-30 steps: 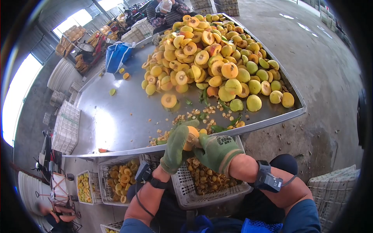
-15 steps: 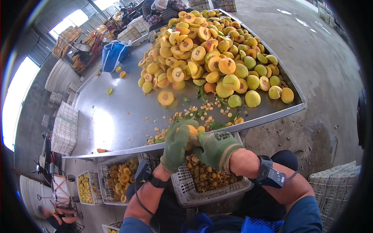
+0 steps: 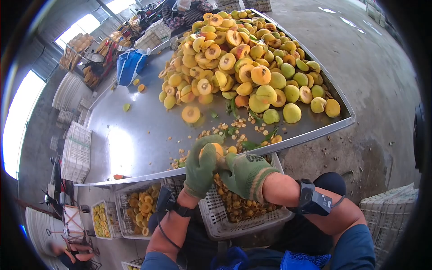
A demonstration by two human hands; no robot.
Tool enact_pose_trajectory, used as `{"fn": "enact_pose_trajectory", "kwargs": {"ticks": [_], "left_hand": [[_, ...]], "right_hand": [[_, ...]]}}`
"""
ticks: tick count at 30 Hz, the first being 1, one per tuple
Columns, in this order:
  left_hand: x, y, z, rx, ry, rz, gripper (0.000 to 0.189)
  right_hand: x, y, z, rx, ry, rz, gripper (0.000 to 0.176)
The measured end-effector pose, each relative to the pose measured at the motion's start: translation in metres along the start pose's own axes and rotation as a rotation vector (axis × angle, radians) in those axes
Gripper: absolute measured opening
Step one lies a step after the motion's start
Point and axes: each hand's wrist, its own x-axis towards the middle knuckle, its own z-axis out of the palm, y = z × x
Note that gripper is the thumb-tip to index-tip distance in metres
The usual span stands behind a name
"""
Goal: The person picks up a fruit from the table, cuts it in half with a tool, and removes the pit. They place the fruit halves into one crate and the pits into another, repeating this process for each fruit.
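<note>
My left hand [image 3: 201, 167], in a green glove, is closed around a yellow peach piece [image 3: 218, 150] just over the table's front edge. Its cut side cannot be made out. Against the same fruit, my right hand [image 3: 246, 174], also gloved, has its fingers curled in; whatever they grip is hidden. Below both hands sits a grey plastic crate [image 3: 225, 231] holding brownish pits and scraps [image 3: 238, 204]. Beyond them, a large heap of halved and whole peaches [image 3: 234, 67] covers the metal table [image 3: 153, 153].
Small pale kernels and green leaves [image 3: 231, 131] lie scattered near the table's raised front rim. One peach half [image 3: 191, 114] lies apart. Crates of peach halves [image 3: 140, 209] stand on the left floor, stacked crates [image 3: 389, 220] at right. A blue bag [image 3: 130, 66] sits on the far left corner.
My left hand has turned slightly and its fingers have lifted around the peach piece. My right hand has shifted a little left and down. The heap looks the same.
</note>
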Motion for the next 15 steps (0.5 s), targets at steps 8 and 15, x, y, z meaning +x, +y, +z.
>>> {"fn": "enact_pose_trajectory", "kwargs": {"ticks": [8, 15], "left_hand": [[0.000, 0.005, -0.001, -0.055, -0.043, -0.075, 0.035], [-0.002, 0.016, -0.003, -0.054, -0.056, -0.044, 0.034]], "right_hand": [[0.002, 0.007, -0.002, 0.052, -0.051, 0.006, 0.019], [0.002, 0.009, 0.008, 0.218, -0.095, -0.045, 0.020]]}}
